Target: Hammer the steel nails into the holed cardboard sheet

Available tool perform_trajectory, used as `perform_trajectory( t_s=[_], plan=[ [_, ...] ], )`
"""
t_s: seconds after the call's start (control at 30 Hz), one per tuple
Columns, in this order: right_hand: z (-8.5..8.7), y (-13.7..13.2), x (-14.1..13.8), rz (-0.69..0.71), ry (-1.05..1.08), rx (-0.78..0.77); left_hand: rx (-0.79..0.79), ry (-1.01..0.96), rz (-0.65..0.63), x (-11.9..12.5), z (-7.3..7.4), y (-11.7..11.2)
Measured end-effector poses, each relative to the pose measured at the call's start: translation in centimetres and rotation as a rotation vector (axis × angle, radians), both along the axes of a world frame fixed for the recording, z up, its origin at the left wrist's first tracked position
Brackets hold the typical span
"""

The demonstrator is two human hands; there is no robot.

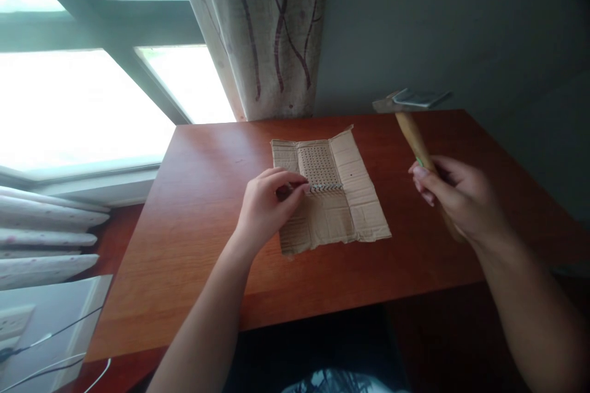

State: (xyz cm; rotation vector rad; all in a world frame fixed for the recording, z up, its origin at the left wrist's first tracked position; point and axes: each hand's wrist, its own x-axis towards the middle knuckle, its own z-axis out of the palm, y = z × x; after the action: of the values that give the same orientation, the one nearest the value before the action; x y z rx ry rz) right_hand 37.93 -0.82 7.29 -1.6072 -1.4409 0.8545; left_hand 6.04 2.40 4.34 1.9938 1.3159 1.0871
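A flattened piece of brown cardboard (369, 209) with creases lies on the table. Its middle panel carries a grid of small holes (318, 163), and along the grid's near edge runs a row of small metal pieces, like nails (327, 188). My left hand (271, 199) rests over the cardboard's left side, thumb and fingertips pinched at the left end of that row; what they hold is too small to make out. My right hand (454, 193) is wrapped round the wooden handle of a hammer (412, 135), raised to the right of the cardboard with its head up.
The reddish-brown wooden table (193, 258) stands by a window (74, 104) and a patterned curtain (276, 31). A grey flat item (424, 98) shows by the hammer head, partly hidden. Cables (59, 325) run from a wall socket (16, 325) at lower left.
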Motion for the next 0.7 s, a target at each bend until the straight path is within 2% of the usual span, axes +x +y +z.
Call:
perform_trajectory(
  t_s=[0.1, 0.2, 0.27, 0.33, 0.4, 0.5, 0.7],
  plan=[
    [-1.8, 1.0, 0.4, -0.067, 0.033, 0.04, 0.022, -0.168, 0.179, -0.9, -0.2, 0.5],
    [-5.0, 2.7, 1.0, -0.084, -0.003, 0.126, 0.017, -0.307, 0.315, -1.8, -1.1, 1.4],
    [-7.6, 4.2, 1.6, -0.116, -0.045, 0.195, -0.017, -0.396, 0.368, -2.2, -1.9, 2.0],
    [-10.0, 5.6, 2.2, -0.132, -0.142, 0.19, -0.054, -0.451, 0.398, -2.4, -2.8, 2.5],
    [-11.6, 6.7, 2.8, -0.162, -0.242, 0.177, -0.091, -0.469, 0.397, -2.5, -3.4, 2.9],
    [-12.4, 7.9, 3.1, -0.186, -0.345, 0.157, -0.148, -0.471, 0.381, -2.4, -4.1, 3.1],
    [-11.8, 8.7, 2.4, -0.231, -0.615, 0.134, -0.286, -0.473, 0.299, -2.2, -5.4, 3.4]
  ],
)
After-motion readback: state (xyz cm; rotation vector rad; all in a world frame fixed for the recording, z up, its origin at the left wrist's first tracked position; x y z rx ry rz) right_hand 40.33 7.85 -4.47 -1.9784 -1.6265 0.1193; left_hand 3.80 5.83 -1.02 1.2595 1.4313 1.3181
